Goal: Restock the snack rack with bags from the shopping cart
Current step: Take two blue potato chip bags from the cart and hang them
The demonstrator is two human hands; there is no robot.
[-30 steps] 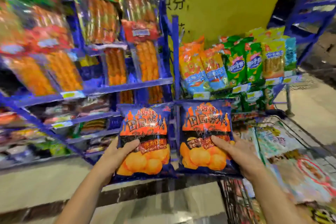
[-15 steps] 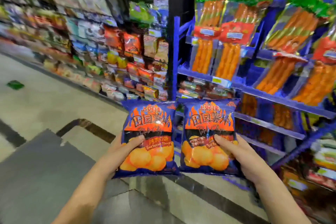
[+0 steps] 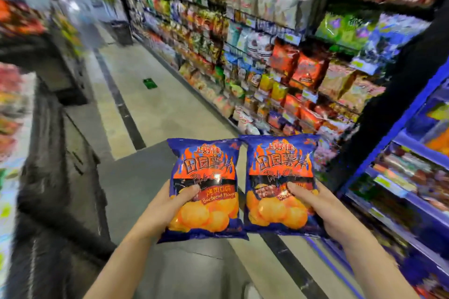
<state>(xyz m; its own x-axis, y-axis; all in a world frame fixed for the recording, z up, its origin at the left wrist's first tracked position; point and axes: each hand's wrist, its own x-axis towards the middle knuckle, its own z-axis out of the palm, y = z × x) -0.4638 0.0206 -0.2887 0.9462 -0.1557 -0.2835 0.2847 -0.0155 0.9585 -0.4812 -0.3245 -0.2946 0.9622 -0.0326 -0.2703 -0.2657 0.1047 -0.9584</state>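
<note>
- The left hand [image 3: 167, 209] grips a blue chip bag [image 3: 206, 167], thumb on the front.
- The right hand [image 3: 326, 212] grips the other chip bag [image 3: 279, 162] the same way.
- Both bags stand upright, side by side, just left of the blue rack [image 3: 413, 150].

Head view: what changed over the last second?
The view swung left: the shopping cart has left frame, the blue metal snack rack slid to the right edge, and a long aisle of stocked shelves appeared. Unchanged: left hand grips one blue-and-orange barbecue chip bag, right hand grips the matching second bag, side by side, thumbs on front.
</note>
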